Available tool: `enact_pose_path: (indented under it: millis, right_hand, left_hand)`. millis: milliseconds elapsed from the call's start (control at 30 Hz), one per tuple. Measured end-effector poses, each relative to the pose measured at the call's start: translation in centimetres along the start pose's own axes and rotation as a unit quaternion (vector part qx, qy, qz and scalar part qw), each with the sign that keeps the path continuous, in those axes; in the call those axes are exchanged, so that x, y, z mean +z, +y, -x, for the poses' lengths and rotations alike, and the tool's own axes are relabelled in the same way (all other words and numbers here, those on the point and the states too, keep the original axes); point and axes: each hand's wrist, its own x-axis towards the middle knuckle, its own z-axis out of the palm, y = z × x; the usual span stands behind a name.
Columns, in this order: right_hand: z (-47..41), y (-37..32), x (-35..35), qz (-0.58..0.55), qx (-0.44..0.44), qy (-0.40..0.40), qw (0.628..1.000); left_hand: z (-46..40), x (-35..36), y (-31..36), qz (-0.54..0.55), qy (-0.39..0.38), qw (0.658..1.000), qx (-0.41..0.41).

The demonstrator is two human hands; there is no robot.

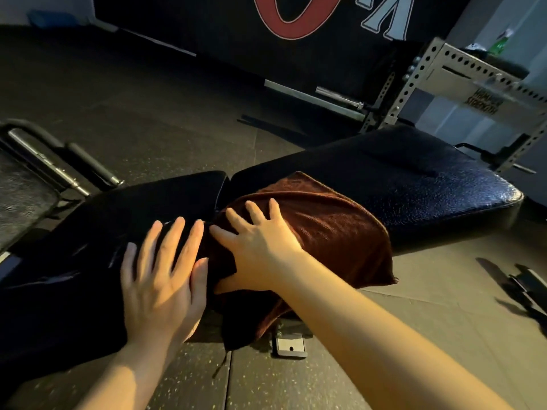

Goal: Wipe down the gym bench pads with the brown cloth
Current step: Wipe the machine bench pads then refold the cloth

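Both bare forearms enter from the bottom edge and reach forward onto a black gym bench.

Left hand [161, 279]: lies flat, palm down, on the near bench pad [74, 255]. Fingers are straight and slightly spread. It grasps nothing; it only rests on the pad surface. Its thumb lies against the edge of the cloth, just beside the right hand.

Right hand [260, 244]: presses down on the brown cloth [334, 232]. The four fingers are spread and extended across the top of the cloth. The thumb lies low along the near edge of the cloth; whether it tucks under the fabric cannot be told.

Brown cloth: lies bunched over the gap between the two pads and covers the near end of the far bench pad [414, 176]. One side hangs over the near edge of the bench toward the floor, and a dark corner trails down beside the bench foot [290, 347].

Far bench pad: black, textured, glossy where light strikes it. It extends away to the right toward a perforated steel rack [461, 72].

Surroundings: dark speckled rubber flooring [148, 113] lies under the bench. A barbell [337, 97] sits low by the rack. Black handles [74, 164] of other equipment lie at the left. A black wall with large red and pale lettering stands beyond.
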Motion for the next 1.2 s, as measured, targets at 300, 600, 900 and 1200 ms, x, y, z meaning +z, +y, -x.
enact_pose_path:
  millis: [300,600,900,1200]
  right_hand:
    - [8.8,10.3,-1.6,-0.022,0.081,0.016,0.996]
    - [11.2,12.3,-1.3,-0.004,0.131,0.014,0.991]
    - [5.8,5.0,-0.4,0.001,0.079,0.044,0.996]
    - [3.9,3.8,-0.4,0.002,-0.022,0.040,0.999]
  left_hand:
    - [0.1,0.7,-0.2,0.020,-0.051,0.996,-0.068]
    - [-0.3,-0.6,1.6,-0.011,-0.047,0.997,-0.055]
    - [-0.3,-0.2,1.7,-0.009,0.004,0.999,-0.039]
    - [0.2,-0.4,0.6,-0.010,-0.041,0.998,-0.049]
